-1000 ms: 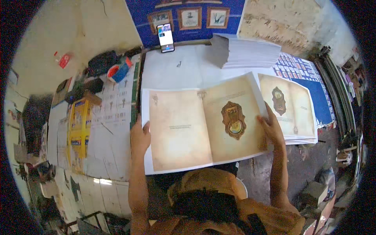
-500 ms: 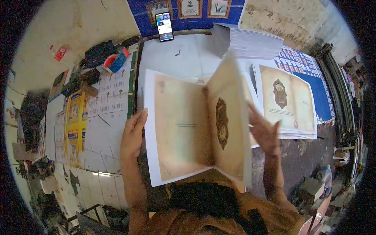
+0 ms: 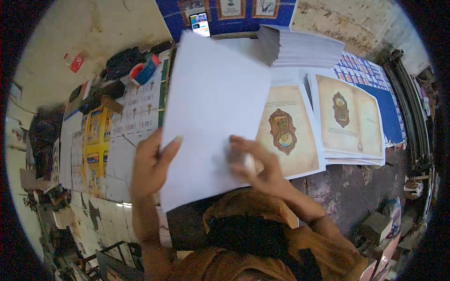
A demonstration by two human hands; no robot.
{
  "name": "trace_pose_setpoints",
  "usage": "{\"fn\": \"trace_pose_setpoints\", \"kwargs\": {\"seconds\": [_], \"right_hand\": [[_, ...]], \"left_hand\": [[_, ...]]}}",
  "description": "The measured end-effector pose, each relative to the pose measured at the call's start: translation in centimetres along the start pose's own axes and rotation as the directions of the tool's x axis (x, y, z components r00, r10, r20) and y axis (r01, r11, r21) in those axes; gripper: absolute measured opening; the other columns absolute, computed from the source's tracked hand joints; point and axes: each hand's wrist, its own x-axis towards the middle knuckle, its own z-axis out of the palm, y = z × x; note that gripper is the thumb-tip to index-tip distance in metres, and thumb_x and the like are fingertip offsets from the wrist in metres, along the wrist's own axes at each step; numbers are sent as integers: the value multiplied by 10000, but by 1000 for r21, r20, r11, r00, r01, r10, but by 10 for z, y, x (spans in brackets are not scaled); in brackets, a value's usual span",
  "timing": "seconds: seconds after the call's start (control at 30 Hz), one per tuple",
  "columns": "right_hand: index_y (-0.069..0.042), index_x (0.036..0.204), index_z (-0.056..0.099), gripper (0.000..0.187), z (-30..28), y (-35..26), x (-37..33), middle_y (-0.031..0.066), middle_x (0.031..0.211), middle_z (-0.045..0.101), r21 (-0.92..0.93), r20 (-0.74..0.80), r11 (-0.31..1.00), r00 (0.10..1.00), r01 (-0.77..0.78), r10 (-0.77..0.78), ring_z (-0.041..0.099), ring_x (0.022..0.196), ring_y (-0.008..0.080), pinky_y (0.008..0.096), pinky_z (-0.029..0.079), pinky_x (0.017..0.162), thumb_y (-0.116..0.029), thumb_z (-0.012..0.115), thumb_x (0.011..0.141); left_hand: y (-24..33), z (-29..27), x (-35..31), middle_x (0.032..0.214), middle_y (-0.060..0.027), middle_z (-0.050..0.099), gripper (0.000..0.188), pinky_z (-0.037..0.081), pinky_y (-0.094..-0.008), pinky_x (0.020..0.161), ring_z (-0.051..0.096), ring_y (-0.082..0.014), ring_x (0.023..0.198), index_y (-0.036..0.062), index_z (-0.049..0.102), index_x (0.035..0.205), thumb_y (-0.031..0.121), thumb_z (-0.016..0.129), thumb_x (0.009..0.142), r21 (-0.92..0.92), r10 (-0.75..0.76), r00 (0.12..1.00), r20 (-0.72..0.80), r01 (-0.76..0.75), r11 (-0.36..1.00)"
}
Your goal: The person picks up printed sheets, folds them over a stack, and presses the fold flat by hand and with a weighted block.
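Observation:
A large white folded sheet (image 3: pixel 215 107) is lifted off the table and tilted, its blank side facing me. My left hand (image 3: pixel 152 161) grips its left edge, thumb on the front and fingers behind. Over the lower right part of the sheet is my right hand (image 3: pixel 258 166), its fingers bent and blurred. A pale patch shows between those fingers; I cannot make out what it is. Right of the folded sheet, a tan printed sheet (image 3: pixel 293 133) with an ornate brown frame picture lies on the table, partly covered.
Farther right lies a stack of similar printed sheets (image 3: pixel 349 110). Behind stands a tall pile of white paper (image 3: pixel 307 47). A phone (image 3: pixel 200 25) leans at the back. Blue tape rolls (image 3: pixel 145 70) and printed sheets (image 3: pixel 133 112) lie left. Dark rollers (image 3: pixel 405 107) edge the right side.
The open printed sheet has been folded over, so its blank white back now faces me. My right hand has moved left, from its right edge onto its face.

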Motion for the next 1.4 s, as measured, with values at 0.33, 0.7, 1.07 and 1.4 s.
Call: {"fn": "trace_pose_setpoints", "kwargs": {"seconds": [0.33,0.7,1.07,1.4], "right_hand": [[26,1358,464,726,-89,41,2,143,1139,621,818,-73,496,802,-292,593,619,1015,221,338,514,875,-561,481,930],[57,1121,643,266,-62,25,-5,89,989,678,317,-486,932,813,-177,320,644,753,203,279,515,690,-119,591,928],[-74,1400,434,744,-7,-30,7,189,1464,384,-318,180,910,959,267,-218,394,1337,352,494,330,1084,-307,769,777],[21,1260,532,419,-64,36,-16,66,1123,604,709,-137,641,835,-293,533,575,1024,164,315,491,878,-205,630,921]], "left_hand": [[21,-20,-14,1250,-67,591,381,354,-479,1081,529,-260,1206,211,673,1178,127,596,814,445,341,628,700,-757,479],[-56,3,-4,1450,-181,354,573,276,-476,1110,324,-308,1366,6,333,1424,105,575,915,372,288,856,-429,-123,920],[-32,69,21,956,-22,638,257,440,-236,819,543,-76,894,-17,626,1149,158,550,977,-442,-164,965,-206,58,895],[-77,41,27,804,15,626,194,438,-214,685,520,-49,719,-16,649,946,171,598,954,-449,-265,937,-226,141,882]]}}
